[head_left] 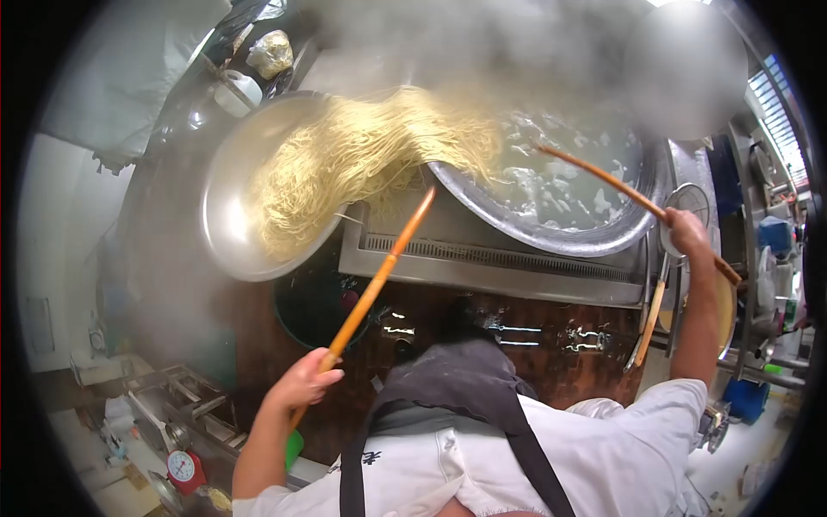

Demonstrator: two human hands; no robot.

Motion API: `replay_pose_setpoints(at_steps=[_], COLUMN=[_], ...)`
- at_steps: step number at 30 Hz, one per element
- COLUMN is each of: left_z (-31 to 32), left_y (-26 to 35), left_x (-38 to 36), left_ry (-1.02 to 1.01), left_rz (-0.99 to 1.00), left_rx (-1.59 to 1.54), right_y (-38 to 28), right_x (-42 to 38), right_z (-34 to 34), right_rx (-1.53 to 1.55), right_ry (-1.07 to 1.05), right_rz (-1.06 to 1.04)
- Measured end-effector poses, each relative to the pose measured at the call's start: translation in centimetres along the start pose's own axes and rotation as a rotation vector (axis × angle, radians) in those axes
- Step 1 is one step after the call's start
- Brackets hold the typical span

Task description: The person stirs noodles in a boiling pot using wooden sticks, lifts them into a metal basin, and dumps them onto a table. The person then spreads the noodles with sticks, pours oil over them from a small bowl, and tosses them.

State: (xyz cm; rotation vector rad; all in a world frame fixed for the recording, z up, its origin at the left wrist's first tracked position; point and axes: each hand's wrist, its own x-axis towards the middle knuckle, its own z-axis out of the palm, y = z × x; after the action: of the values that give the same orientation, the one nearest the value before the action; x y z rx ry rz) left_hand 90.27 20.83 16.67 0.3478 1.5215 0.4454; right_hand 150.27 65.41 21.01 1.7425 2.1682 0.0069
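Note:
My left hand [303, 381] is closed around a long wooden stick [379, 277], whose tip points up to the pot's near-left rim, just below the noodles. In my right hand [687, 233] is another long wooden stick [603, 176]; it slants across the pot, its tip over the foamy water [573, 191]. A thick mass of pale yellow noodles [362, 142] stretches from a wide metal bowl [231, 198] over the rim of the large metal pot [525, 234] and into the water. Steam veils the far side.
The pot sits in a steel stove counter [482, 273] with a slotted grate. A wire strainer [691, 205] lies by my right hand, with a wooden-handled tool [652, 320] below. A dark green tub [314, 302] stands under the bowl. At lower left is a red scale [185, 470].

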Motion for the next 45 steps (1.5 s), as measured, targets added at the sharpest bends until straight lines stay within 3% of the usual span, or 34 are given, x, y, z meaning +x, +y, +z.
replay_pose_setpoints(at_steps=[2,3,5,6,7,8,11,13,15,17,20,23,25,28,31,32,33,35,37,38,39,41,45], left_z=[3.0,4.6,6.6,6.5,6.5,6.5,5.9,5.4,4.0,1.3,-1.5,-5.4,-9.6,-14.0,-16.9,-18.4,-20.6,-24.6,-26.1,-25.4,-23.1,-22.5,-16.6], left_y=[-0.6,-1.1,-0.9,-2.3,-1.0,0.5,5.3,7.0,7.6,6.8,8.5,6.7,4.6,0.1,-6.5,-9.9,-14.0,-20.9,-20.7,-19.4,-15.7,-14.7,-9.6], left_x=[5.9,9.4,17.6,24.3,27.4,30.4,33.6,32.3,31.1,30.8,19.4,14.8,12.0,12.9,11.7,10.9,10.3,5.8,-4.2,-9.3,-14.2,-19.4,-17.1], left_ry=[0.007,0.034,0.162,0.294,0.385,0.484,0.528,0.535,0.569,0.626,0.516,0.471,0.621,0.688,0.773,0.869,0.907,0.975,0.896,0.897,0.868,0.861,0.947], left_rz=[0.043,0.097,0.205,0.401,0.526,0.645,0.736,0.799,0.890,1.004,0.836,0.842,0.798,0.642,0.420,0.382,0.380,0.390,0.264,0.251,0.066,0.107,0.554], left_rx=[-0.013,-0.025,0.042,0.160,0.198,0.245,0.003,0.002,-0.004,-0.008,-0.232,-0.446,-0.392,-0.279,0.078,0.381,0.462,0.492,0.702,0.724,0.679,0.669,0.814], right_y=[0.1,-2.9,-8.8,-13.5,-16.2,-18.7,-24.7,-28.0,-31.2,-34.5,-40.0,-45.6,-51.3,-55.6,-55.0,-53.3,-50.9,-44.8,-38.7,-35.8,-32.7,-26.2,-15.1], right_x=[4.4,5.1,8.0,7.6,9.0,8.7,5.5,4.2,1.9,-1.3,-3.3,-5.0,-7.5,-9.2,-7.4,-6.5,-5.6,-3.8,-6.4,-5.9,-5.2,-4.1,-3.9], right_z=[6.1,7.7,14.4,13.8,17.3,16.7,16.4,15.9,14.3,8.6,5.5,2.4,-0.7,-1.7,3.9,5.0,6.0,6.2,1.3,0.4,-0.1,-1.0,-2.4], right_rx=[0.161,0.066,0.157,0.255,0.275,0.370,0.521,0.587,0.680,0.834,0.698,0.785,0.743,0.564,0.392,0.351,0.308,0.273,0.362,0.325,0.290,0.178,0.335], right_ry=[-0.135,-0.168,-0.113,-0.131,-0.048,-0.073,-0.042,-0.079,0.044,-0.015,0.126,0.074,0.119,0.103,0.108,0.045,-0.021,0.052,0.109,0.035,-0.037,-0.014,0.080], right_rz=[0.052,-0.111,-0.289,-0.285,-0.283,-0.242,-0.247,-0.233,-0.278,-0.287,-0.388,-0.518,-0.562,-0.626,-0.736,-0.687,-0.638,-0.661,-0.568,-0.514,-0.450,-0.365,-0.189])
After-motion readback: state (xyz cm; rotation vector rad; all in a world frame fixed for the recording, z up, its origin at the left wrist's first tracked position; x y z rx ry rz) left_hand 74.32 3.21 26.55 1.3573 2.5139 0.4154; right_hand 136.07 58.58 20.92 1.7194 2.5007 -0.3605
